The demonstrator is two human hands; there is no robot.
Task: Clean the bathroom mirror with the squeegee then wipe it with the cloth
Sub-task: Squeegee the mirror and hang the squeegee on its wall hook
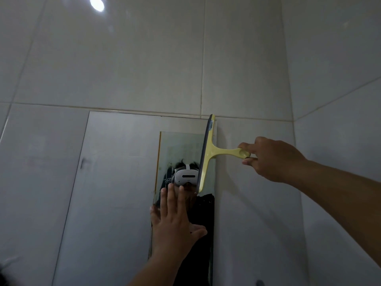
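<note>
The bathroom mirror (pixel 123 172) hangs on the tiled wall, its top edge just under a grout line. A pale yellow squeegee (pixel 208 153) with a dark rubber blade stands upright against the mirror's upper right edge. My right hand (pixel 270 157) grips the end of its handle, out to the right of the mirror. My left hand (pixel 175 219) lies flat on the glass lower down, fingers spread, just below and left of the blade. No cloth is in view.
Glossy white wall tiles (pixel 144 58) surround the mirror, and a side wall (pixel 340 100) meets them in a corner on the right. A ceiling light glares off a tile (pixel 97 4) at the top. The mirror reflects a headset wearer.
</note>
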